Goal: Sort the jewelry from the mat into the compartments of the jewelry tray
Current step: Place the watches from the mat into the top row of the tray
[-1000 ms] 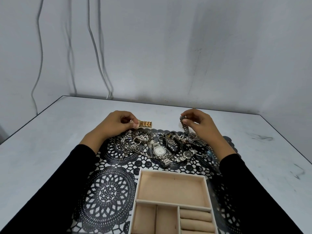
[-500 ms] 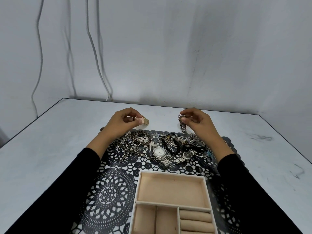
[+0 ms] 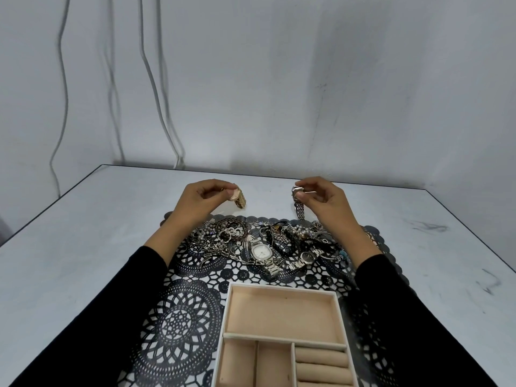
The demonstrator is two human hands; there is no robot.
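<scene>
The left hand (image 3: 201,202) and the right hand (image 3: 324,202) each pinch a watch; close by, the tray (image 3: 282,288) sits on the mat (image 3: 178,322) with no jewelry in the parts that show, then comes the tangled pile (image 3: 259,241), then the hands above its far edge. The left holds a gold watch (image 3: 239,199), and the right holds a silver watch (image 3: 297,191) whose strap (image 3: 300,212) hangs down close to the pile. That strap could catch in the pile and drag bits along, or a watch could slip from such small pinches onto the table (image 3: 83,233).
</scene>
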